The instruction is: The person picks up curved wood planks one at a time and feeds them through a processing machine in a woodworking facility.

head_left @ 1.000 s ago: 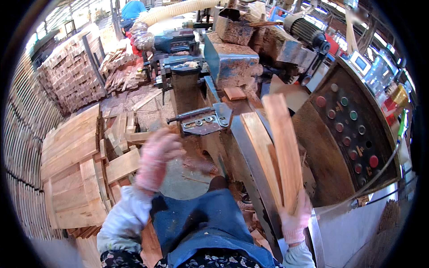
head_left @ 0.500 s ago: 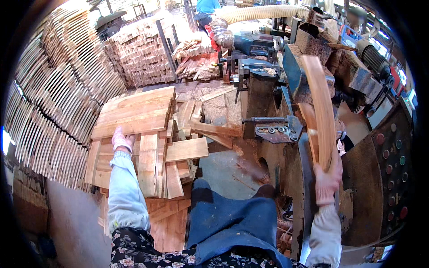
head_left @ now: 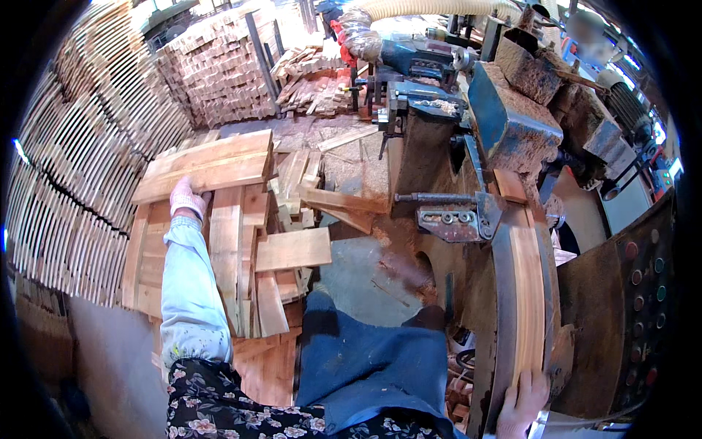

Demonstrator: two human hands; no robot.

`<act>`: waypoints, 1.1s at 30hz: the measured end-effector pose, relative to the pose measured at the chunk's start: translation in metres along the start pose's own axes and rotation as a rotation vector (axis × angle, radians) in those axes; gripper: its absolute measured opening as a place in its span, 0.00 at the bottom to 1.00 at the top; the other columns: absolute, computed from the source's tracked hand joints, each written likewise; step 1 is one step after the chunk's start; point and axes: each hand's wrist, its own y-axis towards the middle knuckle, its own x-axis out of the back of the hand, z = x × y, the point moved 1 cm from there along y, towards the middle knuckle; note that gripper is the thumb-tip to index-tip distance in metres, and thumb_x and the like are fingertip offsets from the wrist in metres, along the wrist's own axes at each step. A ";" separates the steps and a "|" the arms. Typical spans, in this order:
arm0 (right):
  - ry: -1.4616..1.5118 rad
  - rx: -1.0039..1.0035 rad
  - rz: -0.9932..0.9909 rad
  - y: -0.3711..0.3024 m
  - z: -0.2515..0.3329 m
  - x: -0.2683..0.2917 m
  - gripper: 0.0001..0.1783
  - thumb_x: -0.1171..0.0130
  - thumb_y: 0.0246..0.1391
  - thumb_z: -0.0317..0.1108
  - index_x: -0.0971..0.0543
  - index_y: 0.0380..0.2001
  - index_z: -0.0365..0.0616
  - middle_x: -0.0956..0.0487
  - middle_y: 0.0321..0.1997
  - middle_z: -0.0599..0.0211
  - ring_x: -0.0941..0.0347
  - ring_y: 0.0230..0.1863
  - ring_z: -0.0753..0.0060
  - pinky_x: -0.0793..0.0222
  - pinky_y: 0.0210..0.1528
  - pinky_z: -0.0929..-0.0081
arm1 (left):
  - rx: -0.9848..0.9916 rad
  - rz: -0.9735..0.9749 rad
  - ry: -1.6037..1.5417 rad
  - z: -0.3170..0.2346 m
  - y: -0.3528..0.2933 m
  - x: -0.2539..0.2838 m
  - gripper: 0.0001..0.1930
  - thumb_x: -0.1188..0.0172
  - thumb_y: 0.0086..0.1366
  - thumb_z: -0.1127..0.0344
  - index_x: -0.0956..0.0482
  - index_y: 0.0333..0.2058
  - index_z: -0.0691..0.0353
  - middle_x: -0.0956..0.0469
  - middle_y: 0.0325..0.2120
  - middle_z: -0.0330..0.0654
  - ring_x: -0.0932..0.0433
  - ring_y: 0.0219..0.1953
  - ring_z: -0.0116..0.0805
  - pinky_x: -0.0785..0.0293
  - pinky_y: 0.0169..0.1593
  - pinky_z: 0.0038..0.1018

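Note:
My left hand (head_left: 189,197), in a pale glove, grips the near edge of a wooden board (head_left: 219,162) on top of a stack at my left. At my right, a long narrow wooden board (head_left: 528,300) lies flat in the machine's guide channel. My right hand (head_left: 525,402) holds that board's near end, fingers bent over it. A shorter wood piece (head_left: 510,186) lies ahead of it, beside the machine's blue housing (head_left: 512,121). Under my left hand, more boards (head_left: 228,256) lie across each other.
A metal clamp fixture (head_left: 455,219) sits left of the channel. A control panel (head_left: 643,307) with several buttons stands at far right. Tall stacks of wood strips (head_left: 80,197) rise at left. Loose offcuts (head_left: 344,201) lie between the stack and the machine. A ribbed hose (head_left: 431,9) runs overhead.
My right hand has lowered the long board from a raised tilt into the channel and moved back to its near end. My left hand stays at the stack's top board.

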 end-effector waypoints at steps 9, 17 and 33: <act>0.072 0.059 -0.122 0.205 0.018 -0.082 0.28 0.36 0.56 0.32 0.23 0.62 0.46 0.26 0.64 0.50 0.31 0.65 0.41 0.35 0.68 0.51 | 0.026 0.192 -0.167 -0.013 -0.081 -0.023 0.24 0.31 0.67 0.58 0.24 0.59 0.54 0.21 0.52 0.41 0.21 0.53 0.42 0.16 0.52 0.37; 0.433 0.433 -0.042 0.225 0.181 0.003 0.58 0.19 0.33 0.40 0.32 0.72 0.45 0.34 0.74 0.38 0.39 0.75 0.38 0.43 0.77 0.51 | -0.062 0.646 0.206 0.095 -0.334 -0.139 0.25 0.27 0.64 0.58 0.21 0.53 0.68 0.15 0.43 0.44 0.17 0.44 0.34 0.18 0.50 0.30; -0.017 -0.151 -0.015 -0.042 0.062 0.056 0.35 0.29 0.51 0.39 0.23 0.63 0.40 0.21 0.60 0.41 0.26 0.57 0.35 0.32 0.63 0.47 | -1.075 0.627 1.826 -0.035 -0.067 -0.145 0.31 0.42 0.57 0.76 0.29 0.62 0.65 0.27 0.60 0.59 0.30 0.62 0.60 0.34 0.70 0.46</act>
